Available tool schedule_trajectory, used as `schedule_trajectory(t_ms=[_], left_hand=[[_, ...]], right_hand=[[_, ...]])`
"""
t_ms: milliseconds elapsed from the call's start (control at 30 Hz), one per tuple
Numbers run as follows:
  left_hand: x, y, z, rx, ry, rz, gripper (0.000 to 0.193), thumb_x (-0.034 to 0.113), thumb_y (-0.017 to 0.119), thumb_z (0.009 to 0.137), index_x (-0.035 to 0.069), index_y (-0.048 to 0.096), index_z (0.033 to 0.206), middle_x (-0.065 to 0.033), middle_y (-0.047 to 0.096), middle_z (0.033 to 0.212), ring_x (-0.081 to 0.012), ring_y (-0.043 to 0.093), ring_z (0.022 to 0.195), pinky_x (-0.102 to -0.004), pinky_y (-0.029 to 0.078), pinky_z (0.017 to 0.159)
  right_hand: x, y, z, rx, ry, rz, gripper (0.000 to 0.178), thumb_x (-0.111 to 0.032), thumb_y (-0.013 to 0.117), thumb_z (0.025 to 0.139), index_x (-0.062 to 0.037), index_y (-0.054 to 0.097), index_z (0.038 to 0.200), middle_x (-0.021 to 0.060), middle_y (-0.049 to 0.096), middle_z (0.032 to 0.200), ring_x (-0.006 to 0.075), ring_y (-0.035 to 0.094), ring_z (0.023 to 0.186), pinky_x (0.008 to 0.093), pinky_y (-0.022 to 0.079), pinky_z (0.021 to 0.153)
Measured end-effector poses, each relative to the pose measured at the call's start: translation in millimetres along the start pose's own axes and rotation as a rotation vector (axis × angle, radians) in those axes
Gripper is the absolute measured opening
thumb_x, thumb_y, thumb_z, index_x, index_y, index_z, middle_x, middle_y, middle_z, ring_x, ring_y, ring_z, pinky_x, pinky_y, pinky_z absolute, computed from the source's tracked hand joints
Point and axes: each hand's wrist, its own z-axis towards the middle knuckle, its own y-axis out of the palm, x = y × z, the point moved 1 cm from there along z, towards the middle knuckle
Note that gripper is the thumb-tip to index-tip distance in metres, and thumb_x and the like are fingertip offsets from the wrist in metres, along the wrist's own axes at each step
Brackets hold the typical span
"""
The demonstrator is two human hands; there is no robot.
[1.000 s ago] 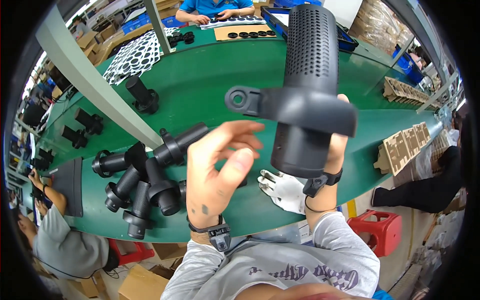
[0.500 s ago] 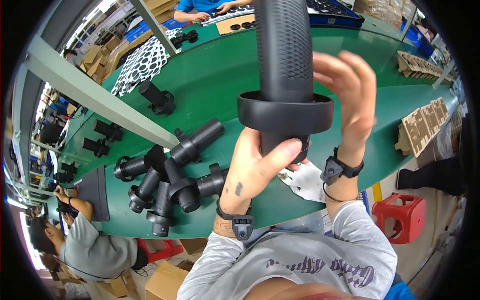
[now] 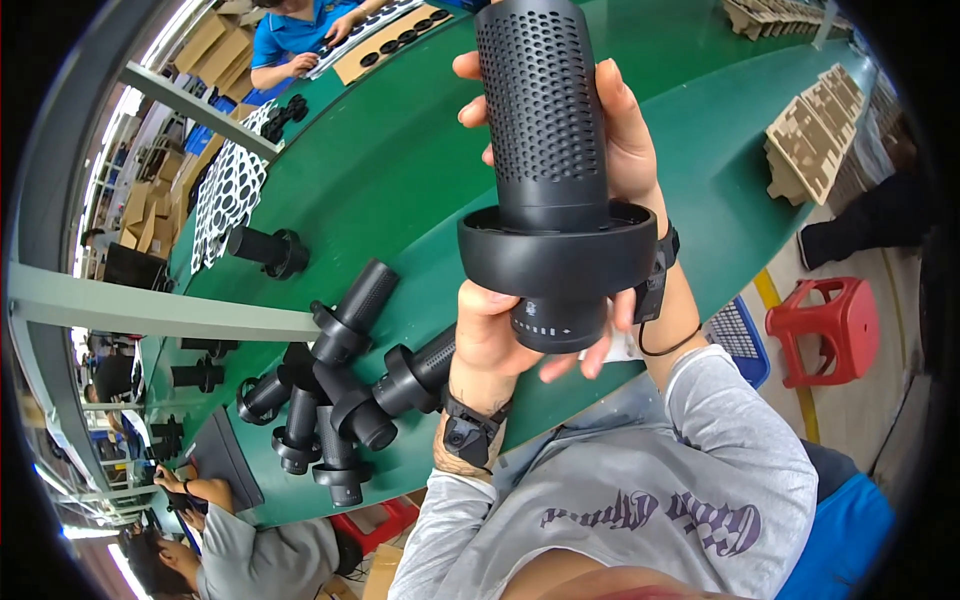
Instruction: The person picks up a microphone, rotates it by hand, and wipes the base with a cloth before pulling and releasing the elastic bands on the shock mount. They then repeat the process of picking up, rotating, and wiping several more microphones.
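Upright before me is a black microphone (image 3: 540, 110) with a perforated grille, a wide ring round its body and a short base bearing small white marks. My left hand (image 3: 490, 335) is closed round the base below the ring, its fingertips showing underneath. My right hand (image 3: 630, 150) wraps the grille from behind; its fingertips come out at the left side and its thumb lies along the right. Just left of my left hand, a similar black microphone (image 3: 410, 378) lies on the green table (image 3: 400, 190) beside a pile of several more (image 3: 350, 405).
Cardboard-coloured moulded trays (image 3: 815, 135) stand at the right edge. A grey metal post (image 3: 160, 308) crosses the left side. Behind it lie another microphone (image 3: 265, 250) and a sheet of black discs (image 3: 230, 190). Co-workers sit across and at left. A red stool (image 3: 825, 330) stands at right.
My right hand, earlier held off to the right with fingers spread, now grips the grille. The microphone has tilted, showing its grille and base marks. My view has turned.
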Motion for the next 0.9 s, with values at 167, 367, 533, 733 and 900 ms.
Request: schedule_trajectory(t_ms=[167, 367, 533, 733, 900], left_hand=[[4.0, 10.1, 0.3, 0.031, -0.018, 0.039, 0.085, 0.043, 0.064, 0.076, 0.0, 0.027, 0.14, -0.0395, 0.051, 0.094, -0.0285, 0.053, 0.04, -0.0235, 0.043, 0.031], [4.0, 25.3, -3.8, 0.139, -0.06, 0.119, 0.094, 0.04, 0.065, 0.071, -0.014, 0.023, 0.134, -0.0407, 0.051, 0.1, -0.0235, 0.056, 0.042, -0.0217, 0.041, 0.031], [3.3, 30.7, -10.0, 0.251, -0.029, 0.235, 0.094, 0.036, 0.067, 0.068, -0.014, 0.024, 0.135, -0.0379, 0.053, 0.101, -0.0206, 0.057, 0.045, -0.0205, 0.04, 0.032], [47.0, 23.7, -35.0, 0.39, 0.311, 0.558, 0.081, 0.03, 0.066, 0.071, -0.011, 0.032, 0.133, -0.0337, 0.052, 0.109, -0.0207, 0.056, 0.052, -0.0212, 0.042, 0.035], [83.9, 30.5, -84.6, 0.743, 0.62, 0.937, 0.063, 0.034, 0.06, 0.073, -0.013, 0.047, 0.112, -0.0284, 0.058, 0.105, -0.0205, 0.058, 0.059, -0.0227, 0.043, 0.038]], right_hand=[[-6.4, 12.5, 0.9, 0.091, 0.022, -0.031, 0.049, -0.037, 0.051, 0.095, 0.0014, 0.047, 0.127, 0.0203, 0.059, 0.118, 0.029, 0.064, 0.102, 0.0341, 0.057, 0.078], [-0.1, 19.7, -1.6, 0.11, 0.178, 0.618, 0.065, -0.041, 0.044, 0.095, 0.0003, 0.025, 0.142, 0.0266, 0.038, 0.138, 0.0361, 0.054, 0.114, 0.0409, 0.058, 0.084], [1.9, 29.7, 2.7, 0.227, 0.15, 0.328, 0.064, -0.041, 0.043, 0.095, -0.0003, 0.027, 0.142, 0.0261, 0.037, 0.14, 0.0354, 0.054, 0.114, 0.0417, 0.058, 0.083], [-41.2, 25.1, -2.7, 0.559, -0.058, -1.064, 0.053, -0.034, 0.042, 0.098, -0.0016, 0.035, 0.14, 0.0186, 0.061, 0.116, 0.0243, 0.06, 0.106, 0.0334, 0.051, 0.085], [-52.3, -3.0, -69.9, -0.032, 0.719, -1.962, 0.024, -0.019, 0.062, 0.088, 0.0008, 0.067, 0.1, 0.0115, 0.068, 0.093, 0.0213, 0.064, 0.092, 0.03, 0.05, 0.074]])
